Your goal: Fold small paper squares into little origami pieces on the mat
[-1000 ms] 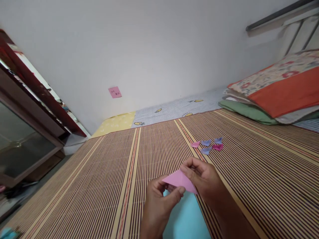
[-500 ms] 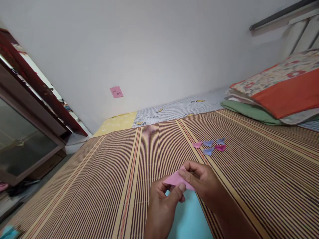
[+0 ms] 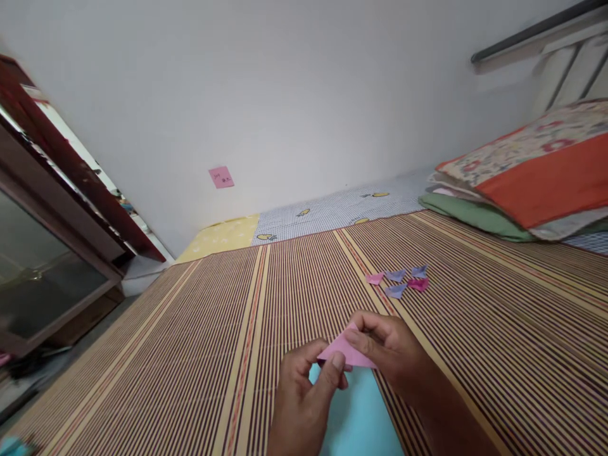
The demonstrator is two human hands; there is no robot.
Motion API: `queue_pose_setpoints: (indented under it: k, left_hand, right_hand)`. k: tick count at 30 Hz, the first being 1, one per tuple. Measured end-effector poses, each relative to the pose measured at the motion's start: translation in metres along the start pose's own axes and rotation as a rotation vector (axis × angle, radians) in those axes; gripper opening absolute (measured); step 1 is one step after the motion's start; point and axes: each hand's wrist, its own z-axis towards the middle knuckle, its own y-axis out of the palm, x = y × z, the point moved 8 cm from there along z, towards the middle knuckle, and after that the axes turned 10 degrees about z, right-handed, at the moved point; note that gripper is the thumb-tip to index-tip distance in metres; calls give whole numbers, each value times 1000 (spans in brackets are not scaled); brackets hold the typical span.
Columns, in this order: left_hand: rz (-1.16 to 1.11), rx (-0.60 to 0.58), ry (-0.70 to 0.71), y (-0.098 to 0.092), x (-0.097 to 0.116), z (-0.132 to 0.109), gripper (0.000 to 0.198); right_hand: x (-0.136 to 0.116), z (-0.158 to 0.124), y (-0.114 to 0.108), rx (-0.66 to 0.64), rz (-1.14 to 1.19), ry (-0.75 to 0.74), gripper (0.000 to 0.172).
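Note:
A pink paper (image 3: pixel 349 356), folded to a triangle, is held between both hands above a light blue sheet (image 3: pixel 363 411). My left hand (image 3: pixel 308 392) pinches its left and lower part, thumb on top. The thumb and fingers of my right hand (image 3: pixel 392 348) grip its upper right part. Beyond the hands, several small folded papers lie on the striped mat (image 3: pixel 294 291): a pink one (image 3: pixel 375 278), a magenta one (image 3: pixel 418 284) and some bluish ones (image 3: pixel 395 291).
Folded bedding (image 3: pixel 536 177) is piled at the right by the wall. A pink note (image 3: pixel 221 177) is stuck to the wall. At the left stands a glass-fronted cabinet (image 3: pixel 42 266). Something turquoise (image 3: pixel 16 446) is at the lower left corner.
The pink paper has turned slightly, with its long edge now nearer level. My left hand has shifted a little left and its thumb has moved along the paper.

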Motion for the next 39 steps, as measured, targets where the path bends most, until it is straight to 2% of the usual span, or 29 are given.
queue_pose_setpoints:
  k: [5, 7, 9, 11, 13, 16, 21, 24, 26, 29, 31, 32, 34, 36, 39]
  left_hand:
    - [35, -47, 17, -2, 4, 3, 44]
    - [-3, -3, 33, -8, 3, 7, 44]
    - [-69, 51, 25, -14, -2, 11, 33]
    - [-114, 4, -20, -6, -10, 13, 24]
    - [-111, -97, -76, 9, -17, 12, 26]
    - [-124, -76, -89, 16, -21, 10, 26]
    - [-121, -29, -54, 14, -23, 9, 30]
    - [-144, -54, -87, 18, -28, 7, 30]
    - [-185, -69, -121, 22, -30, 5, 31]
    - [-207, -57, -144, 23, -28, 3, 30]
    - [-193, 1, -145, 18, -26, 4, 27]
    - [-209, 37, -142, 14, -25, 5, 27]
    - [-255, 116, -138, 7, -24, 7, 25]
    - [-312, 160, -135, 3, -25, 7, 25]
    - [-374, 157, -137, 5, -25, 7, 25]
  right_hand:
    - [-5, 0, -5, 35, -100, -37, 36]
    - [-4, 0, -9, 55, -111, -34, 35]
    - [-2, 1, -11, 68, -104, -31, 36]
    - [-2, 1, -10, 65, -98, -44, 35]
    - [-3, 1, -5, 53, -77, -56, 33]
    - [-4, 1, 2, 36, -51, -50, 30]
    - [-8, 0, 7, 26, -83, -39, 26]
    - [-12, -1, 5, 60, -153, -90, 27]
    - [-13, -1, -3, 122, -167, -118, 30]
    - [-17, -3, -30, 304, -154, -180, 31]
    - [-19, -6, -48, 406, -112, -222, 28]
    - [-21, -8, -54, 432, -87, -252, 33]
    - [-16, -4, -46, 311, -92, -184, 37]
    - [-7, 0, -25, 127, -112, -61, 32]
    - [-2, -1, 6, -48, -86, 20, 24]
